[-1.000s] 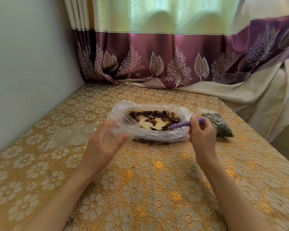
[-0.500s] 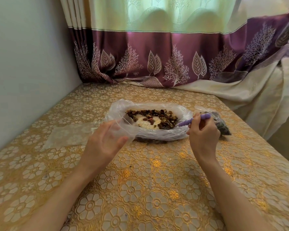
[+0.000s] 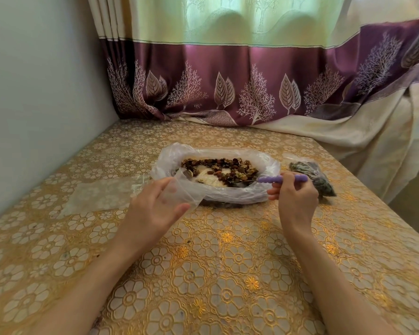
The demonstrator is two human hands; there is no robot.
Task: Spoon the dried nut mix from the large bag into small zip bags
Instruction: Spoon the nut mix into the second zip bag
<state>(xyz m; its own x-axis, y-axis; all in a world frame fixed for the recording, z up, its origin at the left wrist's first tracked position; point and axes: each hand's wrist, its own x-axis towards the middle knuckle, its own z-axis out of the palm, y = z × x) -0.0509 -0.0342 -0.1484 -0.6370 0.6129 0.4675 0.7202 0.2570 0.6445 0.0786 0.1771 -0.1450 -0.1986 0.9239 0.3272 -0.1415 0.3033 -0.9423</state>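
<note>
The large clear bag (image 3: 264, 165) lies open in the middle of the table with dark dried nut mix (image 3: 225, 165) spread inside. My left hand (image 3: 155, 209) holds a small clear zip bag (image 3: 182, 189) with its mouth up, touching the large bag's near-left rim. My right hand (image 3: 296, 199) grips a purple-handled spoon (image 3: 279, 179); its bowl lies low in the mix at the bag's right end and is hard to make out.
A filled small zip bag (image 3: 313, 176) lies right of the large bag, behind my right hand. Flat empty clear bags (image 3: 102, 194) lie on the gold floral tablecloth at the left. A wall runs along the left; a purple curtain hangs behind.
My right hand has dropped slightly and the spoon now lies flatter, with its tip deeper in the mix. My left hand and the small bag have hardly moved.
</note>
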